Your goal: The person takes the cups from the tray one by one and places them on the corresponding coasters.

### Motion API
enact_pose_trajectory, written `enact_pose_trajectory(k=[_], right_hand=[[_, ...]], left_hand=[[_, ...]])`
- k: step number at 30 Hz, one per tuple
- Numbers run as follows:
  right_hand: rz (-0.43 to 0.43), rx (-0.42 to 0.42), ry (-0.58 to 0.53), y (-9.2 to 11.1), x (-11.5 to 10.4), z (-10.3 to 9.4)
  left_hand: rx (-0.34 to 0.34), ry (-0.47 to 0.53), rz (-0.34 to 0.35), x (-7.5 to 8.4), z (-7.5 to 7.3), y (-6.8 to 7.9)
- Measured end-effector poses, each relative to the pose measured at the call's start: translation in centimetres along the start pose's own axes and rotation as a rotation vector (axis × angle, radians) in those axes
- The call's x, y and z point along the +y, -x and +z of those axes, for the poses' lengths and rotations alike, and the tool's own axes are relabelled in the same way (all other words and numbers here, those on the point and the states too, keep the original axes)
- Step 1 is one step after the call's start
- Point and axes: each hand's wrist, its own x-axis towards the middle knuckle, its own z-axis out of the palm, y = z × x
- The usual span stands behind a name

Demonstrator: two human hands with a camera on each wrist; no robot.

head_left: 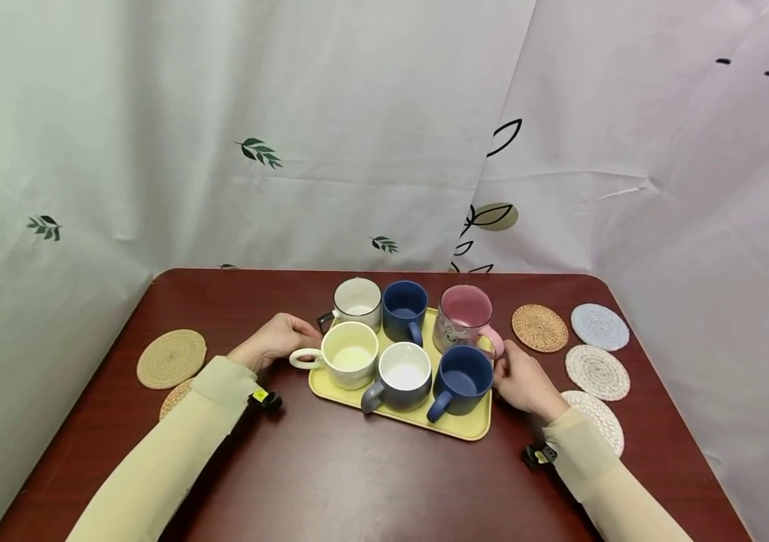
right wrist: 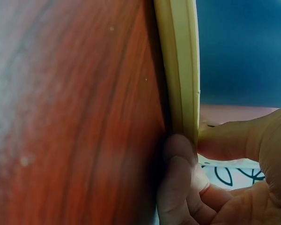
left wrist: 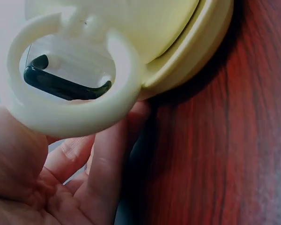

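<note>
A yellow tray (head_left: 469, 430) carries several mugs. In the head view its front row has a cream mug (head_left: 351, 376), a grey mug with white inside (head_left: 413, 395) and a blue mug (head_left: 469, 403). Behind them stand a white mug with black handle (head_left: 360, 316), another blue mug (head_left: 401, 325) and a pink mug (head_left: 448, 327). My right hand (head_left: 523, 380) pinches the tray's right edge (right wrist: 180, 70), thumb above and fingers curled below. My left hand (head_left: 279, 339) grips the left edge, partly hidden behind the cream mug's handle (left wrist: 75, 124).
On the right of the dark red table (head_left: 384, 482) lie several round woven coasters, among them an orange one (head_left: 540, 328) and a pale blue one (head_left: 600, 327). A tan coaster (head_left: 171, 359) lies at left, another partly under my left sleeve. A white curtain (head_left: 357, 113) hangs behind.
</note>
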Motion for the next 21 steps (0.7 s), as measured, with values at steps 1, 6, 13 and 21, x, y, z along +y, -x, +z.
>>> enact_pose_trajectory(k=[1,6,13,21], right_hand=[[-0.005,0.001,0.001,0.0,0.0,0.0],[-0.029,-0.002,-0.004,-0.1,-0.2,0.2],[-0.069,-0.013,-0.016,-0.3,-0.4,0.3],[-0.099,-0.051,-0.047,-0.4,-0.3,0.3]], left_hand=[[0.000,-0.017,0.003,-0.1,0.0,0.2],[-0.002,-0.055,0.027,-0.6,-0.2,1.0],[0.014,-0.050,0.058,-1.3,-0.1,2.3],[0.005,-0.085,0.069,-2.0,0.1,3.9]])
